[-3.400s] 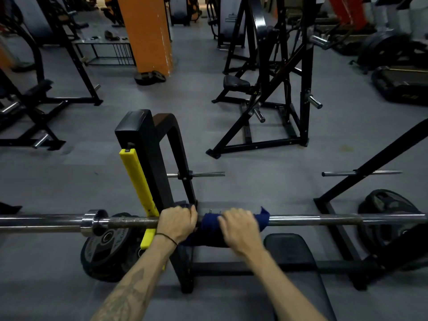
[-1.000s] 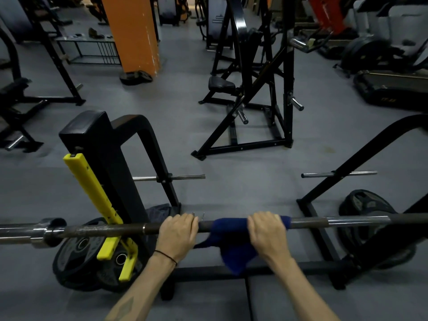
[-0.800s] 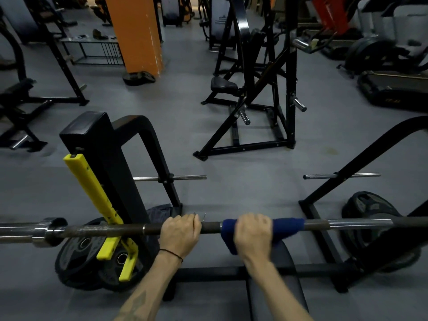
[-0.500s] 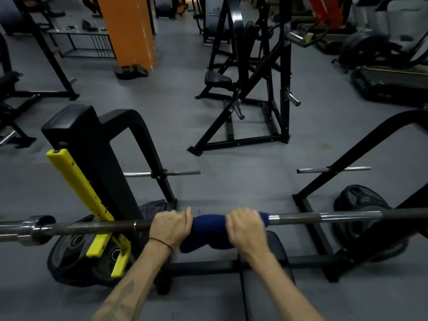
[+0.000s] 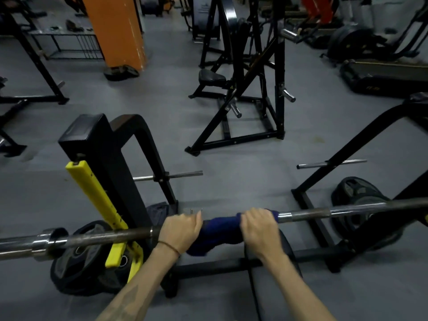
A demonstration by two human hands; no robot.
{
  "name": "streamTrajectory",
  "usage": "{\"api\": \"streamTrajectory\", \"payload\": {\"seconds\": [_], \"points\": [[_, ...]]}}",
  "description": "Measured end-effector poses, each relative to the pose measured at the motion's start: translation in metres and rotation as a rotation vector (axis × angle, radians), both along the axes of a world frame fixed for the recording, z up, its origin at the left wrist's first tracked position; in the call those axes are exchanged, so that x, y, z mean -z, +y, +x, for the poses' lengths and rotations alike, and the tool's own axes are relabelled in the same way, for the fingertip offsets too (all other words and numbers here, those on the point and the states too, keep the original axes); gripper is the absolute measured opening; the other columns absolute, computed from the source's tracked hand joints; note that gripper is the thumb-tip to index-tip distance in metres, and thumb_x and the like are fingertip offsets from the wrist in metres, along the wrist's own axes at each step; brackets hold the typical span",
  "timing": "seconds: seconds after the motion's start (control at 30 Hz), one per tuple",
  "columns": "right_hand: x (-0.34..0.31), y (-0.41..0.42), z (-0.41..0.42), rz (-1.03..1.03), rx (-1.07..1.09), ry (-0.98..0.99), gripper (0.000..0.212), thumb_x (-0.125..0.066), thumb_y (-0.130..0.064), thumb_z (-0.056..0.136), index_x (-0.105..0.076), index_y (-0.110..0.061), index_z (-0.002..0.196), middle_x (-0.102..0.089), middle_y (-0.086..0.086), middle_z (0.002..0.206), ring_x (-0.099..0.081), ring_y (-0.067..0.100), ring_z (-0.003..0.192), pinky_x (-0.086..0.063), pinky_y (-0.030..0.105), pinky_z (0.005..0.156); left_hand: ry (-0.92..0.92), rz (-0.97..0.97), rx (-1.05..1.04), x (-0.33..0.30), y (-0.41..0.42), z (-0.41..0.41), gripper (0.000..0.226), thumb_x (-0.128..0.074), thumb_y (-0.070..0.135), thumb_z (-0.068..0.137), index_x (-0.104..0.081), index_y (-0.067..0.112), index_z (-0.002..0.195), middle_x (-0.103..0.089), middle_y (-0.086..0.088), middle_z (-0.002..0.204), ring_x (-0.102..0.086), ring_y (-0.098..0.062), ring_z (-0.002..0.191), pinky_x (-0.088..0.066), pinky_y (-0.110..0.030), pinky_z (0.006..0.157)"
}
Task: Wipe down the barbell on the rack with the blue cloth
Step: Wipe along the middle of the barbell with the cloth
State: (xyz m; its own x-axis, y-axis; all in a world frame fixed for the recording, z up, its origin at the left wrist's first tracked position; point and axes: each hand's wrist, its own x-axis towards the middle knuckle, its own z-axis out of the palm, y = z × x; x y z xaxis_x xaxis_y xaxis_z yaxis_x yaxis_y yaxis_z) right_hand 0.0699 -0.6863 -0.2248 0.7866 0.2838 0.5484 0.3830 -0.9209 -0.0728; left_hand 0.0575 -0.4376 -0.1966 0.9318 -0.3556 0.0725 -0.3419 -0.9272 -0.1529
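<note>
In the head view, a barbell (image 5: 312,214) runs across the lower part of the picture from the left edge to the right edge, tilted slightly up toward the right. It rests on a black rack (image 5: 108,172) whose left upright carries a yellow guard (image 5: 97,205); the bar passes in front of the guard's lower part.

A blue cloth (image 5: 220,228) is wrapped around the middle of the bar, and part of it hangs down below the bar between the 2 hands. The left hand (image 5: 180,230) is clenched over the bar, just beside the left end of the cloth; whether its fingers also catch the cloth's edge cannot be told. A thin dark band circles that wrist. The right hand (image 5: 260,230) is curled over the cloth, grasping cloth and bar together, with a little blue showing past its knuckles on the right side.

A metal collar (image 5: 49,239) sits on the bar near the left edge. Below it, weight plates (image 5: 76,272) lean against the base of the rack on the grey floor (image 5: 243,172). Another plate (image 5: 356,200) lies on the floor at the right, behind the bar. A dark padded bench (image 5: 273,295) shows under the right forearm.

Farther back stand a black machine frame (image 5: 245,89) and an orange pillar (image 5: 115,31).
</note>
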Motion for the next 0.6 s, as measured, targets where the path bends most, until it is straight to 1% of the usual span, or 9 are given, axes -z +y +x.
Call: {"api": "streamTrajectory", "payload": {"seconds": [0.03,0.07,0.1,0.17,0.2,0.27,0.37,0.47,0.6], "points": [[-0.002,-0.025,0.004,-0.005,0.06,-0.015,0.03,-0.042,-0.021,0.098,-0.053,-0.017,0.07,-0.049,0.004,0.067,-0.047,0.028,0.063,-0.035,0.043,0.069,-0.076,-0.106,-0.017,0.006,0.004,-0.004,0.019,-0.062,0.029,0.089,-0.072,0.015,0.082,-0.059,-0.002,0.058,-0.057,-0.024,0.043,-0.044,-0.03,0.037],[-0.004,-0.042,0.008,0.011,0.125,-0.013,0.031,-0.041,-0.021,0.098,-0.052,-0.016,0.069,-0.049,0.005,0.066,-0.048,0.03,0.063,-0.035,0.044,0.069,-0.125,-0.189,-0.032,0.011,0.004,-0.006,0.031,-0.048,0.031,0.096,-0.066,0.018,0.074,-0.056,0.0,0.059,-0.055,-0.022,0.046,-0.045,-0.033,0.042],[-0.005,-0.048,0.01,0.051,0.191,0.003,0.032,-0.04,-0.02,0.097,-0.051,-0.015,0.068,-0.049,0.006,0.065,-0.048,0.03,0.063,-0.036,0.045,0.069,-0.162,-0.245,-0.048,0.013,0.002,-0.008,0.035,-0.041,0.03,0.1,-0.059,0.021,0.071,-0.053,0.001,0.061,-0.053,-0.022,0.051,-0.043,-0.036,0.047],[-0.003,-0.026,0.01,0.161,0.306,0.027,0.033,-0.039,-0.02,0.096,-0.05,-0.014,0.065,-0.049,0.007,0.063,-0.046,0.03,0.062,-0.038,0.046,0.07,-0.266,-0.252,-0.073,0.013,-0.006,-0.011,0.034,-0.041,0.026,0.102,-0.053,0.022,0.07,-0.049,0.0,0.063,-0.047,-0.023,0.057,-0.038,-0.039,0.054],[0.0,-0.005,0.007,0.199,0.318,0.028,0.032,-0.04,-0.019,0.095,-0.049,-0.014,0.064,-0.049,0.008,0.063,-0.045,0.029,0.062,-0.038,0.045,0.07,-0.295,-0.264,-0.1,0.014,-0.009,-0.011,0.033,-0.043,0.025,0.101,-0.052,0.022,0.069,-0.049,-0.001,0.063,-0.047,-0.023,0.057,-0.038,-0.039,0.055],[0.006,0.047,-0.005,0.229,0.237,0.031,0.03,-0.044,-0.018,0.093,-0.051,-0.016,0.064,-0.049,0.007,0.064,-0.043,0.027,0.063,-0.036,0.044,0.07,-0.321,-0.303,-0.156,0.013,-0.012,-0.009,0.034,-0.044,0.026,0.097,-0.054,0.021,0.064,-0.052,0.0,0.057,-0.049,-0.022,0.05,-0.041,-0.036,0.05],[0.005,0.082,-0.012,0.139,0.07,0.052,0.029,-0.045,-0.022,0.098,-0.055,-0.02,0.07,-0.053,0.0,0.068,-0.045,0.022,0.064,-0.039,0.041,0.071,-0.303,-0.309,-0.199,0.014,-0.014,-0.004,0.037,-0.045,0.028,0.092,-0.058,0.02,0.059,-0.056,0.0,0.052,-0.052,-0.022,0.044,-0.045,-0.032,0.047],[0.005,0.041,0.003,0.01,-0.053,0.021,0.03,-0.047,-0.027,0.1,-0.055,-0.021,0.072,-0.053,0.0,0.068,-0.047,0.023,0.063,-0.038,0.04,0.066,-0.313,-0.278,-0.187,0.017,-0.012,-0.005,0.037,-0.043,0.03,0.092,-0.06,0.019,0.061,-0.058,0.0,0.053,-0.054,-0.021,0.044,-0.045,-0.032,0.048],[0.004,-0.05,0.021,-0.021,-0.004,-0.018,0.032,-0.044,-0.027,0.098,-0.054,-0.019,0.069,-0.052,0.003,0.065,-0.05,0.029,0.06,-0.033,0.043,0.066,-0.313,-0.304,-0.239,0.016,-0.016,-0.005,0.042,-0.043,0.03,0.093,-0.059,0.019,0.056,-0.057,0.0,0.051,-0.052,-0.021,0.043,-0.044,-0.032,0.047]]}}
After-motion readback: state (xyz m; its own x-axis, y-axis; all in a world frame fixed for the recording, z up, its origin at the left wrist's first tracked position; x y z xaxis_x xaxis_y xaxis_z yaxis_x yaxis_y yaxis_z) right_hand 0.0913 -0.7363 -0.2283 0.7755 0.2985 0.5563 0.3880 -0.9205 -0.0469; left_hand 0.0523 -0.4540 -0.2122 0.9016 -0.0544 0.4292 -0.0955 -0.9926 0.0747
